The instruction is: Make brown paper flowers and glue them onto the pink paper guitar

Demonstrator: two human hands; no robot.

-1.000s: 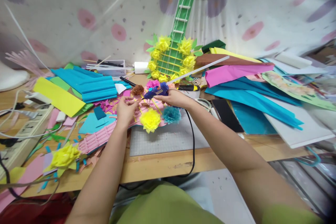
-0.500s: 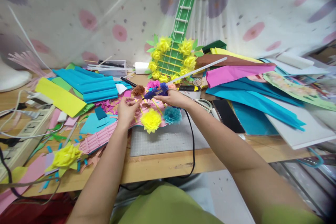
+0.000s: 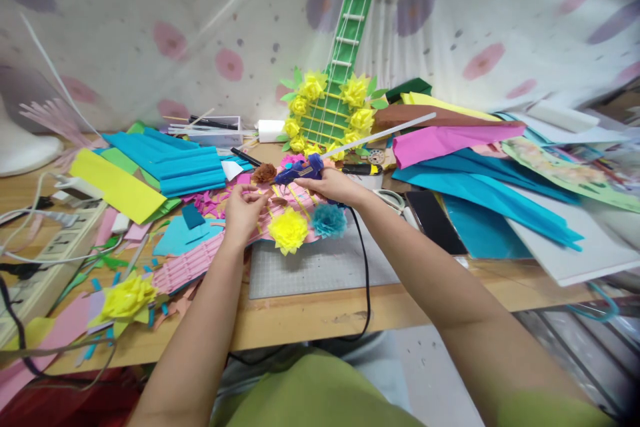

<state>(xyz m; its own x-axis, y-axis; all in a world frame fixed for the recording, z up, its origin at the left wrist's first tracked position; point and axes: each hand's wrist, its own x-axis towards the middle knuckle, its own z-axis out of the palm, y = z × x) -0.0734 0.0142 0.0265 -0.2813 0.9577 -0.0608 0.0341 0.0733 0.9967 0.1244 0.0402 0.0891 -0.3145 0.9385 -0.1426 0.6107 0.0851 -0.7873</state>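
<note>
My right hand (image 3: 335,185) is wrapped round a blue hot glue gun (image 3: 300,170), with a long white glue stick (image 3: 385,133) poking out of its back. The gun's nozzle points left, close to the fingertips of my left hand (image 3: 243,211). That hand is closed in a pinch over a pink paper guitar (image 3: 193,260); whatever it pinches is too small to make out. On the guitar's body are a yellow paper flower (image 3: 289,230), a teal paper flower (image 3: 329,220) and a brown paper flower (image 3: 264,173). The guitar's neck runs left under my forearm to a yellow flower (image 3: 129,296).
A green paper guitar (image 3: 345,47) with yellow flowers leans at the back. Blue crepe paper (image 3: 190,170) lies left, more coloured sheets and a phone (image 3: 436,221) right. A grey cutting mat (image 3: 310,273) lies in front. The gun's black cord (image 3: 369,280) hangs over the table edge. A power strip (image 3: 55,263) stands left.
The glue gun's nozzle has shifted slightly up, away from my left fingertips. My left hand keeps its pinch in nearly the same place.
</note>
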